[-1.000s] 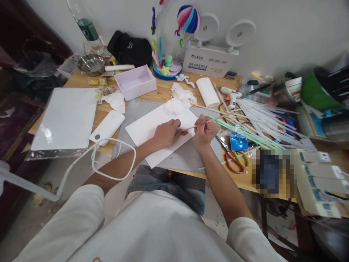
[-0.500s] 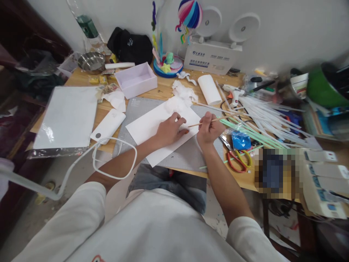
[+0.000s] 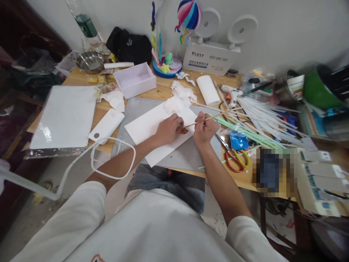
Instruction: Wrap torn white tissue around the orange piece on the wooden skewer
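Closing in since the earlier frame, the fingers of the left hand (image 3: pixel 169 130) are bunching narrowly at a small orange-and-dark piece (image 3: pixel 184 131) on white paper (image 3: pixel 147 125), their grip unclear. The right hand (image 3: pixel 205 129) is holding a thin stick (image 3: pixel 218 115), its tip reaching the piece; how much is finished is not showing. Beyond, crumpled tissue (image 3: pixel 182 92) is lying loose.

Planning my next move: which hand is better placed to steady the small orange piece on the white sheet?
Left, I'd judge. The left hand has its fingers right beside the orange piece on the white sheet, while the right hand grips the thin stick.
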### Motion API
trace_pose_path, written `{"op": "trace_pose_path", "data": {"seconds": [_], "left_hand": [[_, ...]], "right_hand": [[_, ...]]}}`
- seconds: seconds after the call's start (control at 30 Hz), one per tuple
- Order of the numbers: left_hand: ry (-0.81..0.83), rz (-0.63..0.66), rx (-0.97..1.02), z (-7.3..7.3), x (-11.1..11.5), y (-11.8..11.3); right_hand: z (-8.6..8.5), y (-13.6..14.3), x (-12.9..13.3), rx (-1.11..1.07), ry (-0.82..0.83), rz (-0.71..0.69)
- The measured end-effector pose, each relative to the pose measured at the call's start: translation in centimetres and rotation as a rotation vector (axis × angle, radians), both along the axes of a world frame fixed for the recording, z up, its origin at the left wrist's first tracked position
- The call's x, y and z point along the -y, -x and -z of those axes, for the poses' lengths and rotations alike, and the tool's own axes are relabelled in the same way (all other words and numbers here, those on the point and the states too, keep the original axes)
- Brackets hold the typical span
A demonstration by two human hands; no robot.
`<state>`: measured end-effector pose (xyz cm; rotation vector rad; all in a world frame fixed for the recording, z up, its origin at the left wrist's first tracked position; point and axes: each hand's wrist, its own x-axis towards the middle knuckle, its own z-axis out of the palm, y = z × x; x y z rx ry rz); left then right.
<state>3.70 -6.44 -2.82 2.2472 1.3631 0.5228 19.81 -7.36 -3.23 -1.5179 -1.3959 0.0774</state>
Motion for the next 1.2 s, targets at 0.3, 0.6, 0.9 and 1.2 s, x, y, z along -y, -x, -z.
{"op": "trace_pose_path", "data": {"seconds": [0.3, 0.6, 0.9, 1.2], "left_hand": [[-0.011, 0.023, -0.022, 0.0, 0.0, 0.0], [-0.003, 0.017, -0.014, 0.0, -0.1, 0.0], [-0.030, -0.009, -0.103, 0.2, -0.4, -0.6], [-0.028, -0.018, -0.071, 0.7, -0.6, -0.5]], "right_hand": [[-0.3, -0.1, 0.3, -0.004, -0.009, 0.005], [-0.2, -0.1, -0.1, -0.018, 0.005, 0.025], [0.3, -0.5, 0.0, -0.059, -0.011, 0.072], [0.2, -0.3, -0.4, 0.009, -0.006, 0.083]]}}
